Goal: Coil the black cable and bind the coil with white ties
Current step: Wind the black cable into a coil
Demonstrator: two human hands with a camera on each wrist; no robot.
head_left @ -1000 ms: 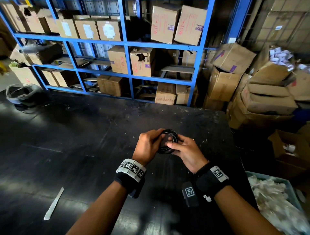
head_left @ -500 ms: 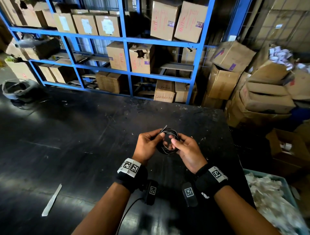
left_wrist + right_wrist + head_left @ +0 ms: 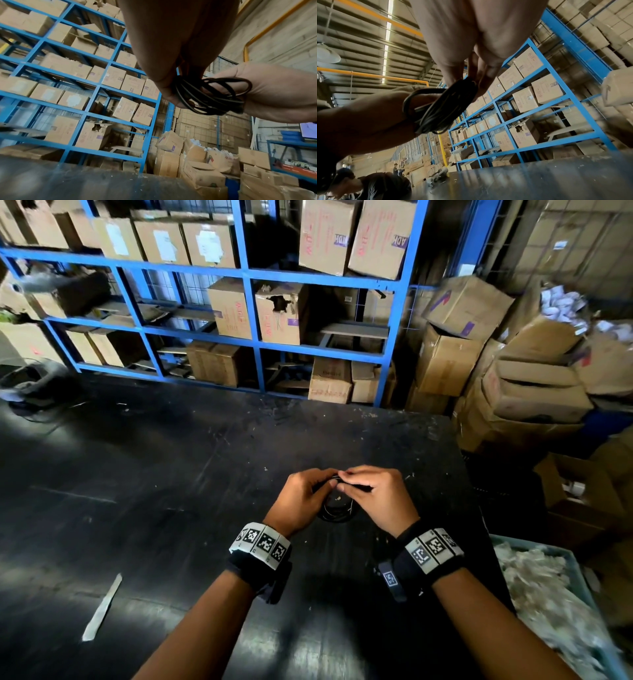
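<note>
From the head view, both hands are bunched over the black cable (image 3: 337, 510), held just above the dark bench (image 3: 171, 474): left hand (image 3: 301, 499) curled round one side of the coil, right hand (image 3: 375, 496) pinching at the top, fingertips meeting where a thin pale strand shows, likely a tie, though too small to be sure. The risk is right there: ease either grip and I'd expect those springy loops to fan open before anything is twisted tight. A white strip (image 3: 102, 607) lies well apart, near the bench's front edge. Over to the left wrist view: the cable (image 3: 212, 97) is a loose bundle of thin, glossy, round-section loops, unevenly stacked, one loop straying wider than the rest, and that stray could escape a binding. The left hand (image 3: 171, 83) is clamped on one side of it. Right wrist view now: the coil (image 3: 440, 106) looks flattened into an oval hank, smooth rubbery strands lying parallel, the right hand's fingers (image 3: 484, 81) pressed tight on its upper end. No tie shows here.
</note>
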